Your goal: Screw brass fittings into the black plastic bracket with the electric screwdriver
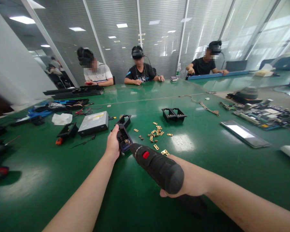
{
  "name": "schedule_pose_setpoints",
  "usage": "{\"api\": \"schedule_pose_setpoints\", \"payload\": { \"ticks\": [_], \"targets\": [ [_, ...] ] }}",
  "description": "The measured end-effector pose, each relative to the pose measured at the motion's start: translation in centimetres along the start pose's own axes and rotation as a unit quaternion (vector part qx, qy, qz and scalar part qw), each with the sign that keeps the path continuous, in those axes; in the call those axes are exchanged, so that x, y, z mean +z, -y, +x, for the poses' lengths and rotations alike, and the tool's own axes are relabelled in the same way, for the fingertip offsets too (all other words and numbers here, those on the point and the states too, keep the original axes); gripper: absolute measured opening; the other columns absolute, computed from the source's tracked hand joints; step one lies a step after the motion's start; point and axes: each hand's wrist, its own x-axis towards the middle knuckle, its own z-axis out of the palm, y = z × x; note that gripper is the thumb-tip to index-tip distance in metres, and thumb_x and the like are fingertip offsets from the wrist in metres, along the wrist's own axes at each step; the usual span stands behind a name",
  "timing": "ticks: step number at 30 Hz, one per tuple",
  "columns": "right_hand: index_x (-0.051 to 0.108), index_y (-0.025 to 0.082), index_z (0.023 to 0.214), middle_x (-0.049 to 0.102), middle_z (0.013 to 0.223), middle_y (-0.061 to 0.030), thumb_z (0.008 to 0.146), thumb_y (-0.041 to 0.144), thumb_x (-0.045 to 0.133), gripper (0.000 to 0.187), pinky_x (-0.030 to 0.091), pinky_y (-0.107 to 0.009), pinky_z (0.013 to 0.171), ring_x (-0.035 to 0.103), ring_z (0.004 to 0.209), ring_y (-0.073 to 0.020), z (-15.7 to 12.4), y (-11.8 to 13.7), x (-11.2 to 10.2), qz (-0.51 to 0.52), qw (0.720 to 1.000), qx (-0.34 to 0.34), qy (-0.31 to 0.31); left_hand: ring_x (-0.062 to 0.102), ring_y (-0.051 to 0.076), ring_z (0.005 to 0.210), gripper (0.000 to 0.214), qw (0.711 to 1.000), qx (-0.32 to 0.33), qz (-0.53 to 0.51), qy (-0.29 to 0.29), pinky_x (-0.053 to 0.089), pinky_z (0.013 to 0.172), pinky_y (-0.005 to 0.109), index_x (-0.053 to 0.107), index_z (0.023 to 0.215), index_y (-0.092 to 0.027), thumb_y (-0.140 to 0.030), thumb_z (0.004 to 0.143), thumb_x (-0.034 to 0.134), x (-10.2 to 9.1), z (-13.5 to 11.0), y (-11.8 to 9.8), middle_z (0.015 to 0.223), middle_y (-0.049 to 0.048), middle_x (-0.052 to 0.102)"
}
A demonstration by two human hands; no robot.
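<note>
My left hand (113,144) grips a black plastic frame (124,139) by its left side, tilted over the green table. Small brass-coloured parts show inside it. Wrapped round a black cordless screwdriver (157,166) with a red switch is my right hand (183,175). The tool's front end points at the frame's lower right edge; whether its tip touches is hidden. Just behind the held piece stands another black frame (124,120). Several brass plates (156,147) and small screws (141,137) lie scattered to the right of it.
A joined pair of black frames (174,114) stands farther back. On the left are a silver disc drive (93,123), another black frame (67,130) and cables. A dark flat panel (244,133) and circuit boards (268,112) lie right. Three people sit across the table (145,93).
</note>
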Motion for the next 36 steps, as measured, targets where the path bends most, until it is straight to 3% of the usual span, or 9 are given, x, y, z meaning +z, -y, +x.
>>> {"api": "schedule_pose_setpoints", "payload": {
  "ticks": [14, 22, 32, 36],
  "targets": [
    [0.080, 0.022, 0.098, 0.082, 0.093, 0.0024, 0.063, 0.029, 0.128, 0.060, 0.059, -0.035, 0.080, 0.071, 0.084, -0.0204, 0.45, -0.64, -0.13, -0.006, 1.000, -0.012, 0.005, 0.083, 0.025, 0.070, 0.044, 1.000, 0.010, 0.014, 0.010, 0.072, 0.070, 0.035, 0.082, 0.124, -0.020, -0.060, 0.113, 0.093, -0.31, 0.72, 0.34, 0.093, 0.0067, 0.085],
    [0.080, 0.022, 0.100, 0.081, 0.093, 0.0033, 0.066, 0.016, 0.120, 0.054, 0.059, -0.035, 0.081, 0.070, 0.084, -0.0198, 0.43, -0.63, -0.15, -0.002, 1.000, -0.016, 0.005, 0.082, 0.024, 0.070, 0.034, 1.000, 0.016, 0.014, 0.003, 0.072, 0.070, 0.034, 0.084, 0.125, -0.018, -0.051, 0.119, 0.084, -0.02, 0.45, 0.32, 0.095, 0.0084, 0.086],
    [0.080, 0.022, 0.098, 0.083, 0.092, 0.0035, 0.061, 0.037, 0.132, 0.065, 0.059, -0.033, 0.078, 0.072, 0.083, -0.0189, 0.36, -0.47, -0.11, 0.002, 1.000, -0.018, -0.001, 0.084, 0.024, 0.073, 0.029, 1.000, 0.019, 0.005, 0.002, 0.074, 0.074, 0.035, 0.085, 0.125, -0.017, -0.045, 0.121, 0.083, 0.10, 0.25, 0.21, 0.098, 0.0095, 0.088],
    [0.081, 0.022, 0.098, 0.083, 0.092, 0.0034, 0.061, 0.035, 0.131, 0.064, 0.057, -0.033, 0.077, 0.071, 0.083, -0.0186, 0.37, -0.46, -0.04, 0.011, 1.000, -0.014, -0.001, 0.084, 0.025, 0.072, 0.034, 1.000, 0.013, 0.002, 0.006, 0.074, 0.074, 0.036, 0.086, 0.127, -0.017, -0.050, 0.118, 0.087, -0.05, 0.45, 0.26, 0.096, 0.0088, 0.088]
  ]
}}
